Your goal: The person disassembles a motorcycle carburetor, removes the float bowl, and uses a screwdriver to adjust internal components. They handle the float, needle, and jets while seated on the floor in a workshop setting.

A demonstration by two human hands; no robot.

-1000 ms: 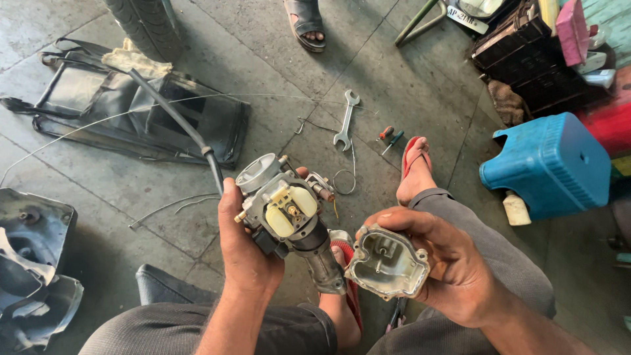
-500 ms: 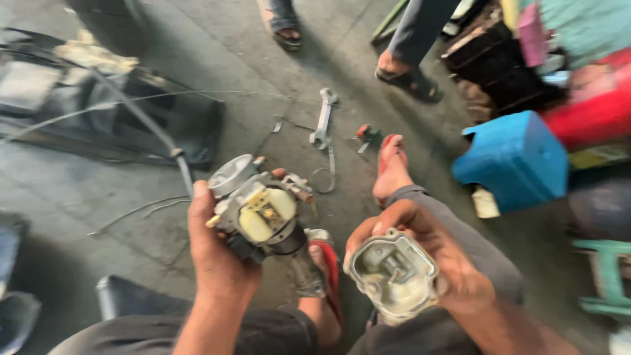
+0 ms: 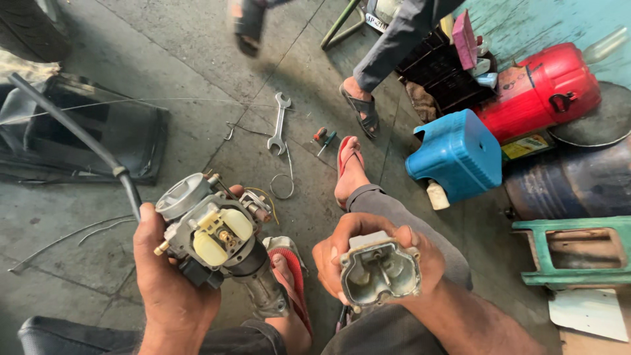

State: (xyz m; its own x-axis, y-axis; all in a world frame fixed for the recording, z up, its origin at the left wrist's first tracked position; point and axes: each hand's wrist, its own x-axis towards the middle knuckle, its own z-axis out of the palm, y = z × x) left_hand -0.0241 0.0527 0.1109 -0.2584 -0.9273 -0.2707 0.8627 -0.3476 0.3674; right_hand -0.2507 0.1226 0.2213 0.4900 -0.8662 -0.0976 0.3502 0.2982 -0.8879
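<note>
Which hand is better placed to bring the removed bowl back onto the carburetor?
Probably right: the right hand already holds the float bowl, while the left hand steadies the carburetor body.

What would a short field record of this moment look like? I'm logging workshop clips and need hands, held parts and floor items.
left hand: holds carburetor body, float side up, pale floats showing
right hand: holds metal float bowl, open side toward camera
parts: apart, not joined
floor: open-end wrench, two small screwdrivers, wire loop
right side: blue plastic stool, red tank
other person: sandalled foot near the wrench
</note>
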